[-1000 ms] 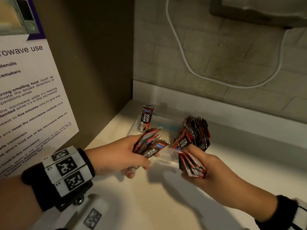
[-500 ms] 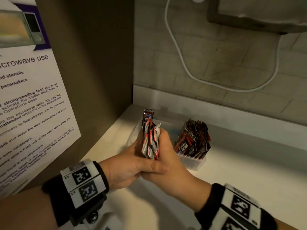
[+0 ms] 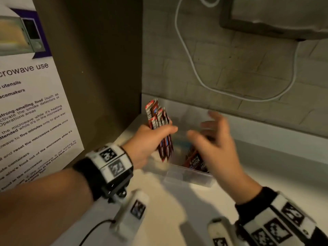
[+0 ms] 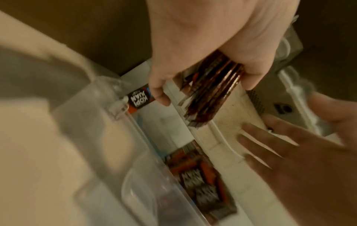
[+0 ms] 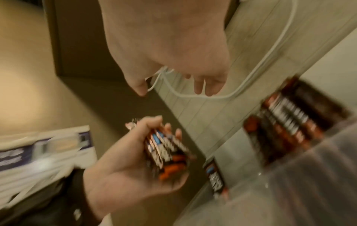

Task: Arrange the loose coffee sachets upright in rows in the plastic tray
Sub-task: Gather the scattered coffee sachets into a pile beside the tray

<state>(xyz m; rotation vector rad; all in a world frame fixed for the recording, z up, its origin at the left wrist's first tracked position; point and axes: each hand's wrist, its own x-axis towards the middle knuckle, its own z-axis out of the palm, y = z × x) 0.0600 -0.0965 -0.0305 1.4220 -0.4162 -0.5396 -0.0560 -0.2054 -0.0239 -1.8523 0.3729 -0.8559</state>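
Note:
My left hand (image 3: 159,137) grips a bundle of red-and-black coffee sachets (image 3: 158,121) upright over the left end of the clear plastic tray (image 3: 188,176). In the left wrist view the bundle (image 4: 210,91) hangs above the tray's bare floor, near a single sachet (image 4: 139,99) leaning at the tray's left end. My right hand (image 3: 207,128) is motion-blurred, with its fingers spread and holding nothing. It hovers over the packed sachets (image 3: 194,161) in the tray's right end. The right wrist view shows those sachets (image 5: 289,122) and the held bundle (image 5: 164,149).
The tray sits in a corner of a white counter (image 3: 177,210), against a brown side panel (image 3: 106,68) and a tiled wall. A white cable (image 3: 195,71) loops down the wall. A microwave notice (image 3: 32,112) hangs at the left and an appliance (image 3: 275,15) at the upper right.
Half a second ago both hands held the bundle together. The right hand has let go and swung right over the tray, and the left hand alone has lifted the bundle toward the tray's left end.

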